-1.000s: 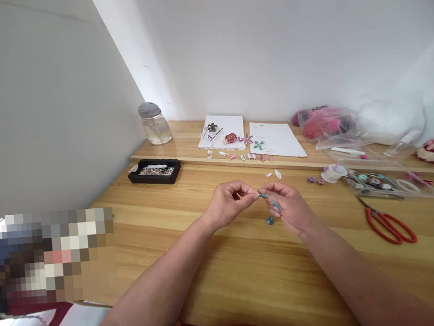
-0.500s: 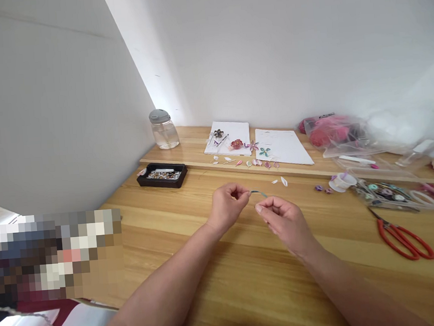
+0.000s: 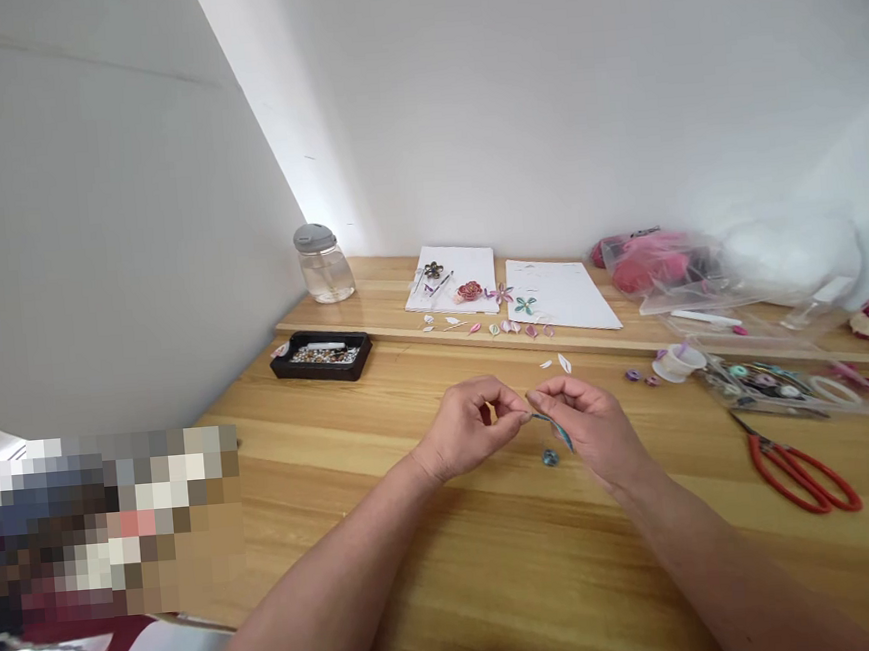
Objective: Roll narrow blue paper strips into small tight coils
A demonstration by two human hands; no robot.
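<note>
Above the wooden table (image 3: 314,430), my left hand (image 3: 479,424) pinches one end of a thin blue strand (image 3: 562,434). Close against it, my right hand (image 3: 581,419) is closed on the same strand, which curves down below its fingers. The fingertips of both hands nearly meet. A small round blue spool (image 3: 549,458) sits just under my right hand, over the table. Beyond the hands lie two small white leaf-shaped pieces (image 3: 564,363).
Red-handled scissors (image 3: 803,467) lie at the right, near a clear box of supplies (image 3: 766,382) and a white spool (image 3: 678,362). At the back left are a black bead tray (image 3: 322,356) and a jar (image 3: 325,269). White papers (image 3: 561,293) with small flowers rest on the raised shelf.
My hands have come together and moved slightly toward me. My right hand now pinches the strand near my left fingertips. The blue spool has come into view beneath it.
</note>
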